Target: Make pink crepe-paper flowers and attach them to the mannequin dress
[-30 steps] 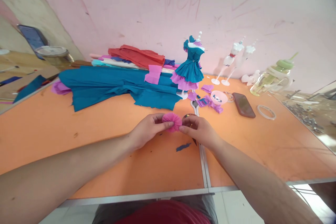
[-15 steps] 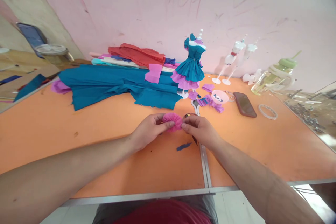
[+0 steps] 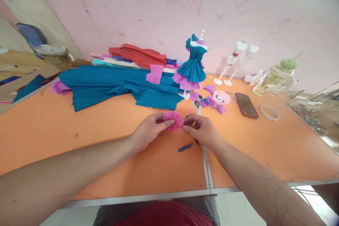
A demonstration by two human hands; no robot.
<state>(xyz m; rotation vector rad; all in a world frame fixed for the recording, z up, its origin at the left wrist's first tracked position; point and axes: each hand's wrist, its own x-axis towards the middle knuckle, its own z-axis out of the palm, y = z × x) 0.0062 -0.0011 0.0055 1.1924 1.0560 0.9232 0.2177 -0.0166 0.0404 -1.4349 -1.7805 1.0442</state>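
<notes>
A round, pleated pink paper rosette [image 3: 173,120] is held above the orange table. My left hand [image 3: 153,128] pinches it, thumb on its middle and fingers behind. At its right edge, my right hand [image 3: 202,131] closes thumb and fingertips on the rim. Scissors [image 3: 196,106] lie partly hidden behind my right hand. A small dark blue scrap [image 3: 185,148] rests below the rosette. Behind stands a small dress form in a teal and purple paper dress [image 3: 196,63].
Teal crepe paper [image 3: 106,84] spreads across the left, before a stack topped with red paper [image 3: 137,54]. At right are a pink bowl [image 3: 221,97], a phone [image 3: 247,105], a clear ring [image 3: 269,112], two bare dress forms [image 3: 235,60] and a green-lidded bottle [image 3: 275,76].
The rosette has tilted and shifted slightly up and left, showing more of its round face. Both hands keep nearly the same place.
</notes>
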